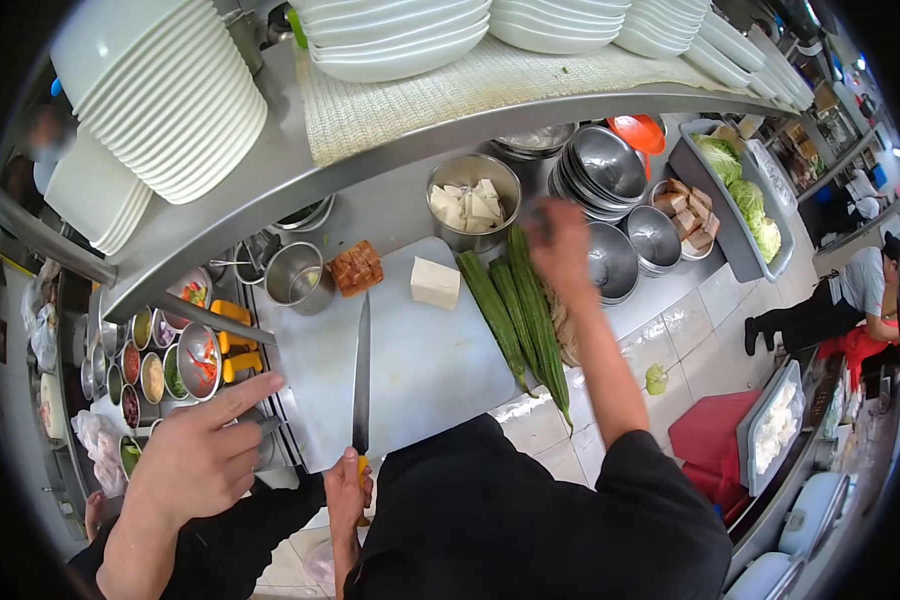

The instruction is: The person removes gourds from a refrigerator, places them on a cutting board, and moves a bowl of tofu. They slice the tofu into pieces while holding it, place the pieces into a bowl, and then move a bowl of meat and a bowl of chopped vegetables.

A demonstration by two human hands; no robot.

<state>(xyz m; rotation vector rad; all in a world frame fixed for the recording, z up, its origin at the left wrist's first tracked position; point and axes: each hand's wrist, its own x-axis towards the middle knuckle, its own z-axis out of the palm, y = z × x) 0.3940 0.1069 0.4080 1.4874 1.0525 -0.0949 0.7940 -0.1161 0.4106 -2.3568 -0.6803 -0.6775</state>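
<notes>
My left hand (347,492) grips the yellow handle of a long knife (362,375), whose blade lies over the white cutting board (400,345). My right hand (560,245) reaches beyond the board, its fingers smeared by motion near the top of several long ridged green gourds (535,310) and the metal bowls. Between the knife and the gourds sits a white tofu block (436,283). A browned block (356,268) stands at the board's far edge, beside an empty-looking metal pot (298,278). White chunks fill another metal pot (473,202).
At the left, a co-worker's pointing hand (205,445) extends over the bench edge near bowls of cut ingredients (200,362). A steel shelf (390,140) with stacked white dishes (160,95) spans overhead. Farther right are stacked metal bowls (608,165), a cabbage tray (740,195) and another person (855,290).
</notes>
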